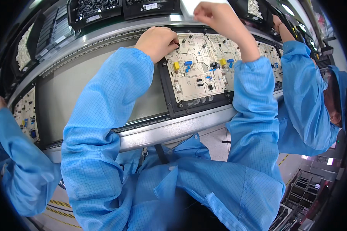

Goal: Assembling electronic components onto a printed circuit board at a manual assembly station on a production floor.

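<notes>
A cream circuit board (194, 84) with yellow, blue and black components lies in a black carrier frame (169, 92) on the conveyor. My left hand (158, 41) reaches to the board's far left corner. Its fingers are pinched on a small black component (177, 45), partly hidden by the fingertips. Higher up, my right hand (219, 19) hangs above the far edge of the carrier, in front of a white surface. Its fingers are curled together, and whatever they hold, if anything, is not visible.
Black bins of small dark parts (94, 9) line the far side. A metal rail (173, 133) runs along the near edge. Another person's sleeve (304, 100) is close on the right, with another sleeve (25, 169) at far left. More boards (25, 111) sit along the conveyor (77, 100).
</notes>
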Available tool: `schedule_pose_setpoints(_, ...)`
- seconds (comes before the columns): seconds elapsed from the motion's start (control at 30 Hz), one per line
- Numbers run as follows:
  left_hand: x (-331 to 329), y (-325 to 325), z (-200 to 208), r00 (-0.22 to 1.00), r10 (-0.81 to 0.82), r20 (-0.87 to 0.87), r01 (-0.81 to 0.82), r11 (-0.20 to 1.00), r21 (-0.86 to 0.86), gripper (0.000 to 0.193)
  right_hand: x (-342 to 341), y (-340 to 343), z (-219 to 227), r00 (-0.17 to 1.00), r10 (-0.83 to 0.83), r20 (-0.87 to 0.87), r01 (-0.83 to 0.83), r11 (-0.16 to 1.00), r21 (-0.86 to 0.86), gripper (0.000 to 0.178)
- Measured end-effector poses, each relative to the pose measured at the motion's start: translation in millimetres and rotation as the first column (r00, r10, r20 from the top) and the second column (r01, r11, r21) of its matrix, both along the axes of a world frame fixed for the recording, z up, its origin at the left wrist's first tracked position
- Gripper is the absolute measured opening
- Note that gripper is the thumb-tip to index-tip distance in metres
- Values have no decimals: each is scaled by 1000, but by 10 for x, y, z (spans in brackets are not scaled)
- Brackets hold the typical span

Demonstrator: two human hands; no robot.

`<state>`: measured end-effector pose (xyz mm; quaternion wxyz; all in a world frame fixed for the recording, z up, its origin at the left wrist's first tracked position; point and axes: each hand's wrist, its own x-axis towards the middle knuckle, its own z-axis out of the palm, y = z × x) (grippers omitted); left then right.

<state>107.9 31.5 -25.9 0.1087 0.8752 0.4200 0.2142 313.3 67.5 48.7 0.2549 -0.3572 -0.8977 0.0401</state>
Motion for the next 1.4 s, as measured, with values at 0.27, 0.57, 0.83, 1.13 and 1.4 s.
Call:
schedule_pose_setpoints(0.27,-27,59,51,1000,-3,-19,2,999,-49,17,330,60,-368,981,-1,193,76,921,-383,11)
schedule_pose_setpoints(0.57,51,63,74,999,5,38,1,985,-173,26,411,-9,-419,986,46,162,22,919,-394,11)
schedule_pose_setpoints(0.83,-524,434,417,845,242,477,-448,808,382,7,298,-87,-479,906,-80,416,119,991,-68,9)
schedule_pose_setpoints(1.13,-1283,827,50,686,719,-110,-580,632,513,40,327,-79,-421,958,-21,286,106,953,-285,9)
schedule_pose_setpoints(1.4,-1447,974,57,725,684,-81,-538,636,553,40,256,-81,-414,937,-17,348,90,977,-196,10)
